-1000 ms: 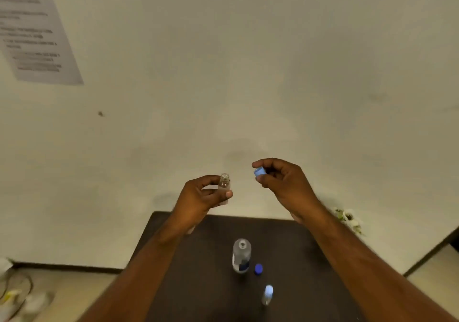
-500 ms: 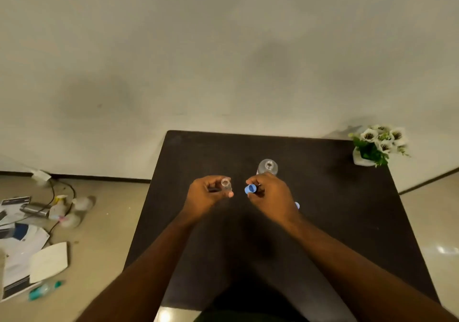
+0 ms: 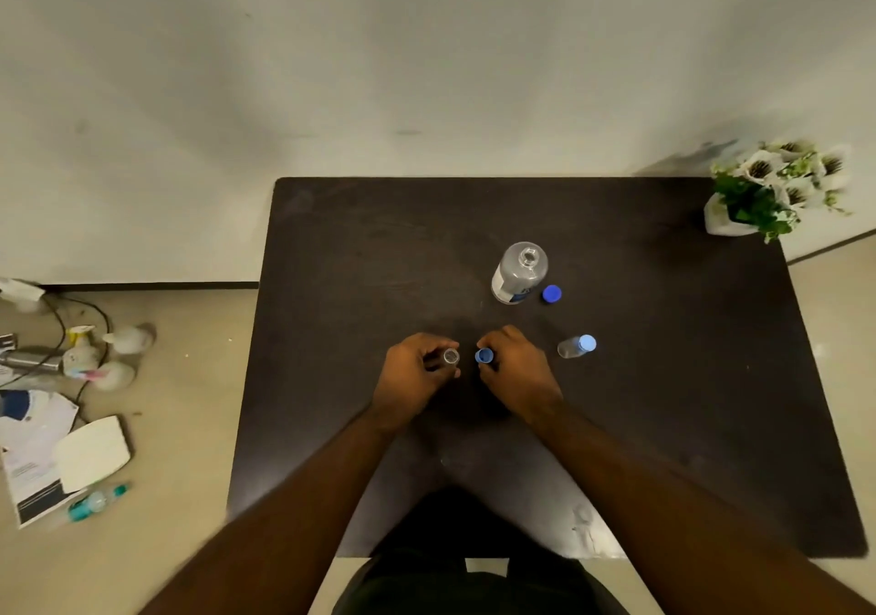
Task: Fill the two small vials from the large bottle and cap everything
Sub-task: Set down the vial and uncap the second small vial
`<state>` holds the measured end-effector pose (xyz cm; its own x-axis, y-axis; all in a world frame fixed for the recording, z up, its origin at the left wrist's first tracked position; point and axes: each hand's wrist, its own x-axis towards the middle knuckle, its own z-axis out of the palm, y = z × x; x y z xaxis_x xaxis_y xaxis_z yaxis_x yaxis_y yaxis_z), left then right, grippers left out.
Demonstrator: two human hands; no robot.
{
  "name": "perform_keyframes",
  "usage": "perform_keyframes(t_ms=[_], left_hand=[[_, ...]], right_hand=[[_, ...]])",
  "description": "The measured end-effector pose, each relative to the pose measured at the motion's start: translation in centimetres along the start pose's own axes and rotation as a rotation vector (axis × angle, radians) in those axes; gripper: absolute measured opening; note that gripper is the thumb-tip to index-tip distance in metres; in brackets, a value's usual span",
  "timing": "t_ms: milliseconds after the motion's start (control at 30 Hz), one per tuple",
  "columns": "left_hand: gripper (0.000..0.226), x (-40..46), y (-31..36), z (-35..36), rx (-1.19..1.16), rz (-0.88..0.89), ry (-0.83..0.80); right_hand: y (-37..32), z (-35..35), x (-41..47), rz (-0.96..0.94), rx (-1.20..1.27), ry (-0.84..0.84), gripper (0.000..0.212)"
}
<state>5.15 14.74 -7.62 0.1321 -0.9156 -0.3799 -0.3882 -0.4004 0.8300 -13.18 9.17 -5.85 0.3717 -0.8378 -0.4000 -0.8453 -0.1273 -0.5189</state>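
My left hand (image 3: pixel 411 377) grips a small clear vial (image 3: pixel 450 357), its open mouth facing up, low over the dark table (image 3: pixel 360 254). Just right of it, my right hand (image 3: pixel 514 370) pinches a light blue cap (image 3: pixel 484 355) in its fingertips, a short gap from the vial's mouth. The large clear bottle (image 3: pixel 517 274) stands open behind my hands, with its dark blue cap (image 3: pixel 552 293) lying on the table beside it. A second small vial (image 3: pixel 576 346) with a light blue cap on stands to the right.
A white pot of flowers (image 3: pixel 768 192) sits at the table's back right corner. On the floor to the left lie papers (image 3: pixel 33 453), cables, several small bottles (image 3: pixel 97 502) and a white plate-like object (image 3: pixel 92 453). A wall runs behind the table.
The view has tilted down from the wall to the table. Both hands have come down close to the tabletop, and the cap has closed in on the vial's mouth.
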Motion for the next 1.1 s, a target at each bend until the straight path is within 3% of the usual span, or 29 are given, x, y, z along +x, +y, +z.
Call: perform_keyframes(t_ms=[400, 600, 733, 833, 933, 1100], left_hand=[[0.037, 0.8, -0.8, 1.6, 0.104, 0.009, 0.002], [0.082, -0.6, -0.9, 1.4, -0.022, -0.098, 0.049], [0.075, -3.9, 0.0, 0.5, 0.096, 0.101, 0.315], [0.06, -5.8, 2.2, 0.4, 0.125, 0.353, 0.423], [0.05, -6.1, 5.1, 2.2, 0.065, 0.496, 0.324], [0.056, -3.6, 8.5, 6.9, -0.019, 0.341, 0.057]], right_hand=[[1.2, 1.5, 0.9, -0.038, -0.04, -0.029, 0.03], [1.5, 0.4, -0.4, -0.046, -0.044, -0.06, 0.051], [2.1, -2.0, -3.0, -0.071, -0.008, -0.001, 0.048], [2.7, -4.6, -5.3, -0.071, -0.018, 0.196, 0.041], [3.8, -6.9, -6.8, -0.02, -0.002, 0.409, 0.033], [6.1, -8.5, -7.0, 0.092, 0.038, 0.453, 0.035]])
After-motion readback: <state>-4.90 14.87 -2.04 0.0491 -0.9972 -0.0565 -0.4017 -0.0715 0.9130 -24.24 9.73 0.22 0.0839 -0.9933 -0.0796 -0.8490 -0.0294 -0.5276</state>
